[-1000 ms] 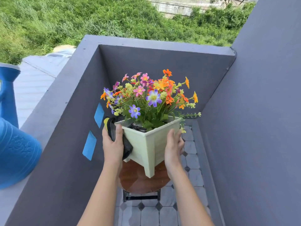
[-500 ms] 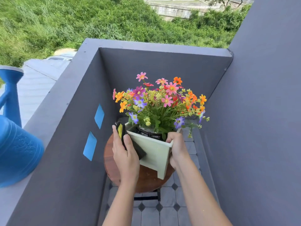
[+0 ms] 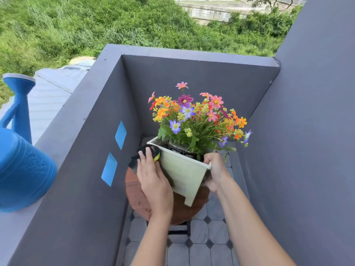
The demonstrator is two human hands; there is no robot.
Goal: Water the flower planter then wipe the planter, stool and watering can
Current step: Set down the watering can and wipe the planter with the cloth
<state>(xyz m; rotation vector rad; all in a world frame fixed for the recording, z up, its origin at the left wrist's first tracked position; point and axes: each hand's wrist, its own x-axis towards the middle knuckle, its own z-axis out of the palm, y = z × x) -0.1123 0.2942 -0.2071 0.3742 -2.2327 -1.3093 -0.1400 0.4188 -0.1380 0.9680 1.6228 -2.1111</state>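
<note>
I see both hands on the pale green square plastic planter [image 3: 184, 175], which sits tilted over the round brown wooden stool [image 3: 138, 196].

My left hand [image 3: 153, 181] lies flat, fingers extended, pressing a black cloth with a yellow edge [image 3: 148, 153] against the planter's left face near its rim. My right hand [image 3: 216, 170] is curled over the planter's right top corner, gripping the rim. Pink, orange and purple flowers [image 3: 196, 116] fill the planter. The blue plastic watering can [image 3: 21, 166] stands well apart on the grey ledge [image 3: 57, 139] at the left, spout up. Grey tiles [image 3: 199, 246] lie below the stool.
</note>
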